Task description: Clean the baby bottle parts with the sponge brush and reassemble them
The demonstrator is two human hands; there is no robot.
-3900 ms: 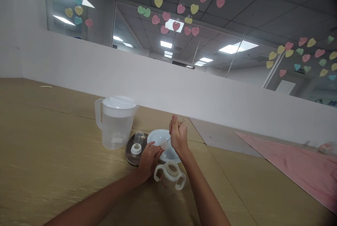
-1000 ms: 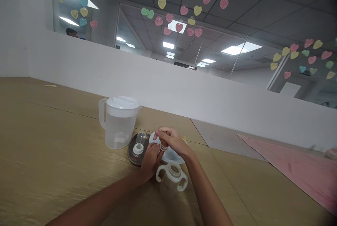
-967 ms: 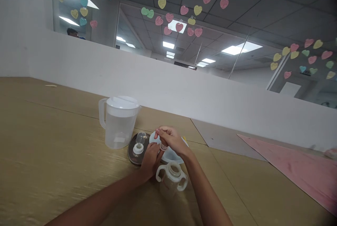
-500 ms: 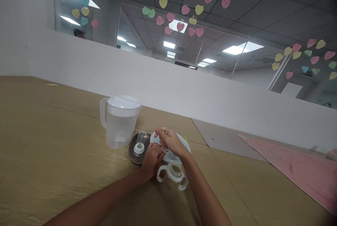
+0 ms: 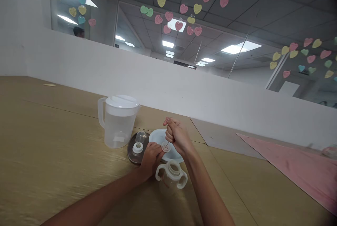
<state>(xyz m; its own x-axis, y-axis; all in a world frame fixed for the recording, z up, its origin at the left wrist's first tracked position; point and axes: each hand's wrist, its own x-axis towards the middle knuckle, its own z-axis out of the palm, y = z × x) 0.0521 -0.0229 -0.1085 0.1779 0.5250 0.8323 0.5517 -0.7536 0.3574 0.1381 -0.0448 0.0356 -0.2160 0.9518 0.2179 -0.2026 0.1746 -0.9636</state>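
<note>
Disc (image 5: 165, 147) on one pin (image 5: 167, 143), left hand (image 5: 151, 157) touching, right hand (image 5: 178, 135) gripping.

Pitcher (image 5: 118, 131) left of tray (image 5: 129, 153); bowl (image 5: 158, 136) right; bottle (image 5: 171, 178) before bowl.

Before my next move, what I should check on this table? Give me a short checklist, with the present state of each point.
1. Thin pin gripped in the right hand: ok.
2. Small round disc secure at the left hand: cannot tell.
3. Pin tip meeting the disc's centre: cannot tell, too small.
4. White bowl lying behind and below the disc: ok.
5. Two-handled bottle upright, not touching either hand: ok.
6. Plastic pitcher upright with its lid on: ok.
</note>
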